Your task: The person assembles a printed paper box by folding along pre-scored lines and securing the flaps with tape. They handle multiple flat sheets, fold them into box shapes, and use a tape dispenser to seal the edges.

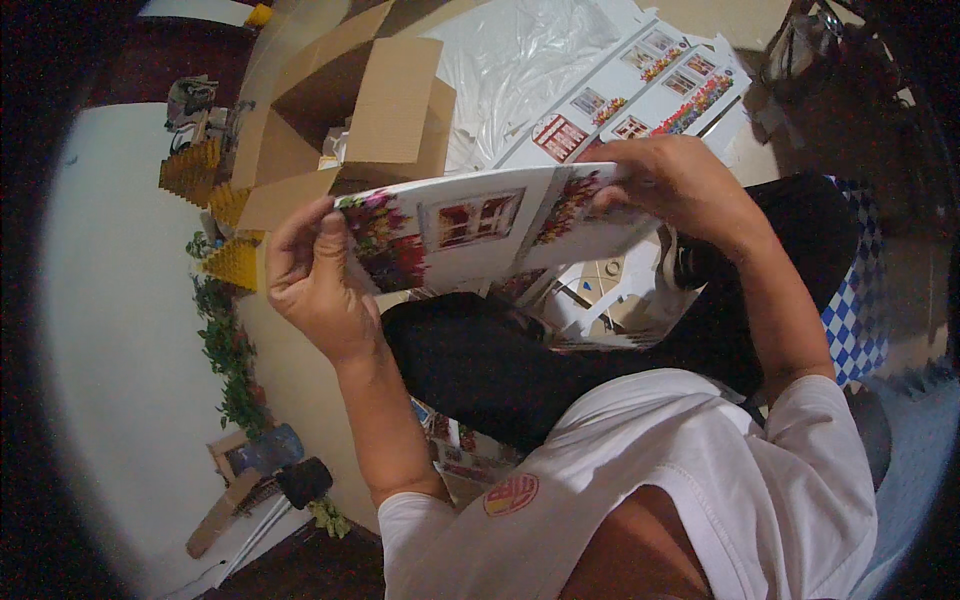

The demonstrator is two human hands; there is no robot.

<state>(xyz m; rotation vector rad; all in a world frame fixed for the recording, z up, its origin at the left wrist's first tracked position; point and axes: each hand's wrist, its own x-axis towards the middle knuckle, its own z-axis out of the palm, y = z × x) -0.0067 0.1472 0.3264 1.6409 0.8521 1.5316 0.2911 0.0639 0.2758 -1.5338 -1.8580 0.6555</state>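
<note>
Between my hands I hold up a flat white printed panel, tilted, with pictures of windows and colourful flowers on its face. My left hand grips its left end, the thumb on the printed face and the fingers behind the edge. At the far right corner, my right hand pinches the panel, its fingers partly hidden. Beyond it, more white printed panels with windows and flowers lie on the floor. Below the held panel, white cut-out pieces and small parts lie between my legs.
An open cardboard box stands at the far left, beside crumpled clear plastic wrapping. Plants line the wall on the left. A dark bag sits at the far right. Blue-and-white checked cloth is by my right leg.
</note>
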